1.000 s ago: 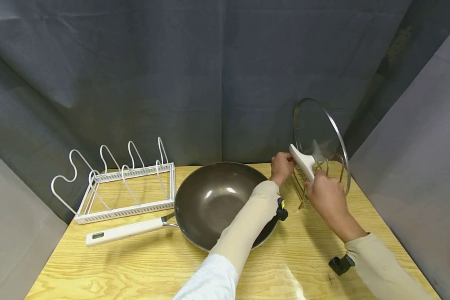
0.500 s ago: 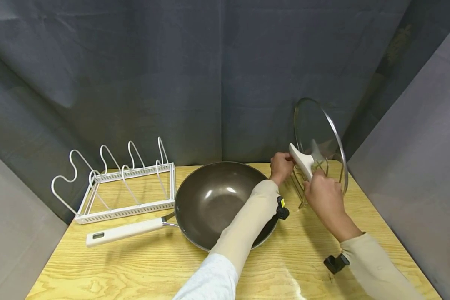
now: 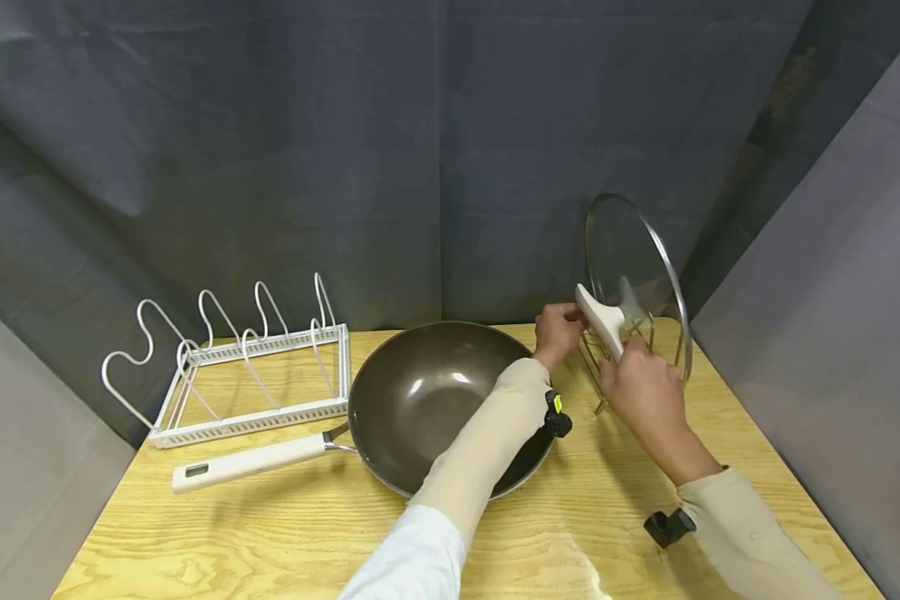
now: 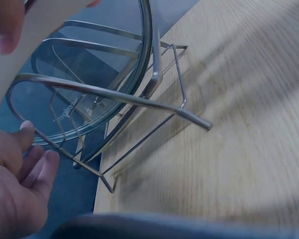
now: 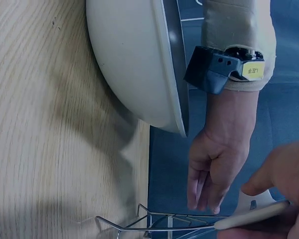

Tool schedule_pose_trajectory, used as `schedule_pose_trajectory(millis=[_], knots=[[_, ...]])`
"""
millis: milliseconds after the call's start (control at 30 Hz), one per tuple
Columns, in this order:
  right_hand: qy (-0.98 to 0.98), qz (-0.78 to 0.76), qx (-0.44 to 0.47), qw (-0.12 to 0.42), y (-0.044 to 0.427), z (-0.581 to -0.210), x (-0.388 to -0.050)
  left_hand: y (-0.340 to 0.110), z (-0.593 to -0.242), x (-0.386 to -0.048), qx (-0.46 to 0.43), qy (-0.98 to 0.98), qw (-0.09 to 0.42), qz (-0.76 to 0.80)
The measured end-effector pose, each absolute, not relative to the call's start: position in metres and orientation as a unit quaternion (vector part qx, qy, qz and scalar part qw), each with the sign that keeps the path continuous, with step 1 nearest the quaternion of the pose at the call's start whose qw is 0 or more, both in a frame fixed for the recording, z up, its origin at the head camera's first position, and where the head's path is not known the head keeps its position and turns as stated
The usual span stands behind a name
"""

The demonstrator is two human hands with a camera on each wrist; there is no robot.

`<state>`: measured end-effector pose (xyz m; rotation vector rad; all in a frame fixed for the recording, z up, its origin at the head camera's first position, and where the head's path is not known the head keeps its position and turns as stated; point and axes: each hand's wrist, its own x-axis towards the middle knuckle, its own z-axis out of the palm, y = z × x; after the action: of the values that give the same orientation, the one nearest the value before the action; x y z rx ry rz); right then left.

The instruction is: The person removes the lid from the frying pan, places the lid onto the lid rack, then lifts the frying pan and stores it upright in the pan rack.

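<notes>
1. Head view: our right hand grips the handle of the glass lid, tilted within the wire rack.
2. Our left hand's fingers pinch the wire rack.
3. We should brace it, guiding the lid gently.

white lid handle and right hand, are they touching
Touching: the right wrist view shows the right hand gripping one end of the white lid handle, no gap between them.

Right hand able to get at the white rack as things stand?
Probably not: the right hand grips the lid handle, and the left forearm and wok lie between it and the white rack.
</notes>
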<state>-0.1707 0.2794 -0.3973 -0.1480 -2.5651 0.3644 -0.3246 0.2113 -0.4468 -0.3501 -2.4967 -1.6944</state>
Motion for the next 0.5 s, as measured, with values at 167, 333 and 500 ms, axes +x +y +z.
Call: schedule_pose_trajectory(millis=[167, 333, 500], knots=[[-0.951, 0.114, -0.037, 0.286, 0.276, -0.394, -0.168, 0.196, -0.441, -0.329, -0.138, -0.805, 0.065, -0.573], [-0.948, 0.099, -0.019, 0.301, 0.272, -0.387, -0.160, 0.182, -0.436, -0.335, -0.141, -0.799, 0.075, -0.580], [-0.935, 0.074, 0.011, 0.347, 0.267, -0.377, -0.150, 0.171, -0.428, -0.337, -0.102, -0.780, 0.051, -0.616]])
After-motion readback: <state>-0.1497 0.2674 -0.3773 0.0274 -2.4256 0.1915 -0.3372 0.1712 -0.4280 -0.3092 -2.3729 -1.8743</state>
